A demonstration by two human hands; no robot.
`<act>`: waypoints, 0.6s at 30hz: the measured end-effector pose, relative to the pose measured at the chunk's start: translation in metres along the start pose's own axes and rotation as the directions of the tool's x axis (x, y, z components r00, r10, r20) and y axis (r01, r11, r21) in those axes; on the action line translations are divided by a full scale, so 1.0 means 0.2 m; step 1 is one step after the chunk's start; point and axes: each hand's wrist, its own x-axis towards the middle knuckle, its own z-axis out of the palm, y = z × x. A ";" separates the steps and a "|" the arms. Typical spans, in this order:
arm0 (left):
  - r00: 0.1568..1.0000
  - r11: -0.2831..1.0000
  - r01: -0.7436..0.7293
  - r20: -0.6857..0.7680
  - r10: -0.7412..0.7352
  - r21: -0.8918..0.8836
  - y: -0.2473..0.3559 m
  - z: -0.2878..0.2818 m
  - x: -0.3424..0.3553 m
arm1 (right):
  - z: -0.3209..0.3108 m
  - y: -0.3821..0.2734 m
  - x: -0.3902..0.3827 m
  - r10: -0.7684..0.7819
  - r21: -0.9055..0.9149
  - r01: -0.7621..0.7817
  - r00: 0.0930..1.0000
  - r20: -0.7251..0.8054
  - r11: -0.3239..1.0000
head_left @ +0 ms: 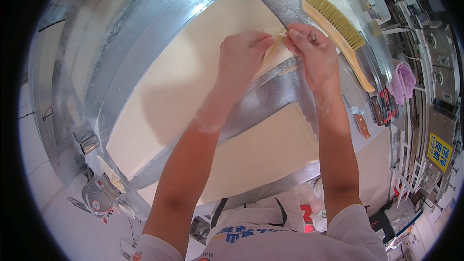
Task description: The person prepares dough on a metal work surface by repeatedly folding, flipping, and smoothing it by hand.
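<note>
My left hand (241, 60) is closed in a pinch at the right edge of a large pale dough sheet (174, 72), near its far corner. My right hand (316, 55), fingers curled and pinched, is just beside it. Between the fingertips of both hands is a narrow, lifted strip of dough (275, 43). A second, folded-looking dough sheet (261, 150) lies nearer me, below my hands, on the floury steel worktop (266, 92). Both wrists have flour on them.
A wooden bench brush (333, 24) lies right of my right hand. Beyond are several knives (379, 111), a wooden-handled knife (361, 124), a pink cloth (402, 82) and a metal rack (411, 164). At the left are a metal cylinder (89, 142) and a small machine (99, 195).
</note>
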 end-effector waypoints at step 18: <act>0.953 0.986 -0.146 -0.277 0.120 -0.076 0.00 -0.02 0.00 | 0.11 0.03 -0.04 -0.373 -0.724 0.343 0.919 0.127 0.599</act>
